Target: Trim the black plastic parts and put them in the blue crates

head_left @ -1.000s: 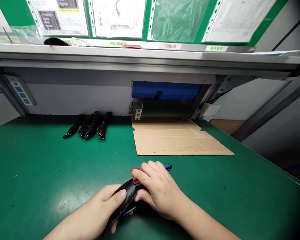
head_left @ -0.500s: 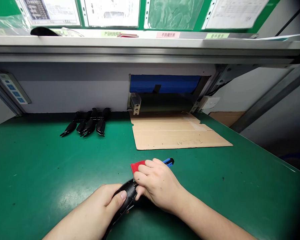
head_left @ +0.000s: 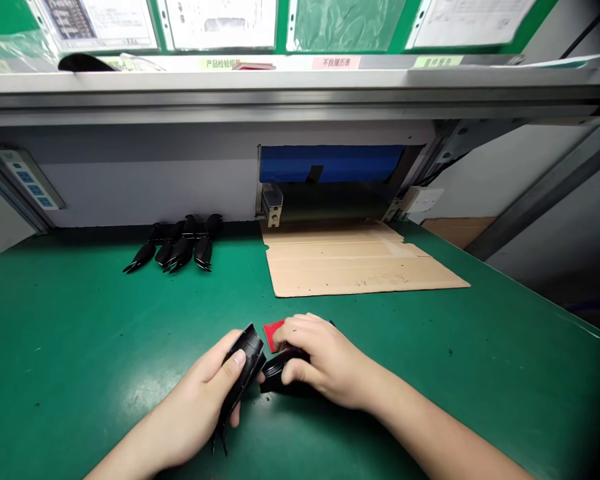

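Note:
My left hand (head_left: 203,390) is closed around a black ribbed plastic part (head_left: 243,363), thumb on its top, its thin prongs pointing back toward me. My right hand (head_left: 320,357) is closed on a second black plastic piece (head_left: 279,370) just right of the first, the two pieces apart at a small gap. A red pad (head_left: 272,331) lies on the green mat under my right fingers. The blue tool seen earlier is almost wholly hidden behind my right hand.
Several black pronged parts (head_left: 177,248) lie in a row at the back left of the green table (head_left: 80,333). A flat cardboard sheet (head_left: 355,263) lies at the back centre before a blue-topped opening (head_left: 330,163). A shelf with document sleeves runs overhead.
The black part was one piece held by both hands; now it shows as two pieces, one in each hand. My right hand slid over the blue tool.

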Available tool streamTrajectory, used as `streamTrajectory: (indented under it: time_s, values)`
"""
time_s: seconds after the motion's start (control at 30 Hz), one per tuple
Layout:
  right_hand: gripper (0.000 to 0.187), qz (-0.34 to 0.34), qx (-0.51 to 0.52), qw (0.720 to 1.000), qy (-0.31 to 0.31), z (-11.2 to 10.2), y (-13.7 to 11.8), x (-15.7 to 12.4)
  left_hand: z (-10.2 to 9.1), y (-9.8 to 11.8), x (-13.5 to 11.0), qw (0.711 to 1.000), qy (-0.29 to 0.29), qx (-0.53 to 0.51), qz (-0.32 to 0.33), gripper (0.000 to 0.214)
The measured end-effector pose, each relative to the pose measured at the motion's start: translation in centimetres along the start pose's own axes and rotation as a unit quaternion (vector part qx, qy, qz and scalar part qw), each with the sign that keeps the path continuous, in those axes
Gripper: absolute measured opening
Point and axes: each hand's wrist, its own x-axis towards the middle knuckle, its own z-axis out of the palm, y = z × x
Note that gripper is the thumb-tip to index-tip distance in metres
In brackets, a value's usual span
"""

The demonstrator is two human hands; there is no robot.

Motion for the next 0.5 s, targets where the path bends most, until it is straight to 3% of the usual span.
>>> streamTrajectory:
  time_s: [0.17, 0.5]
  values:
    - [0.070, -0.003, -0.196, 0.979, 0.045, 1.9, -0.1, 0.2, 0.3, 0.5, 0.0, 0.998, -0.001, -0.052, -0.035, 0.045]
    - [0.067, -0.001, -0.311, 0.947, 0.077, 2.5, 0.1, 0.2, 0.7, -0.1, 0.2, 0.995, 0.040, -0.087, -0.028, 0.044]
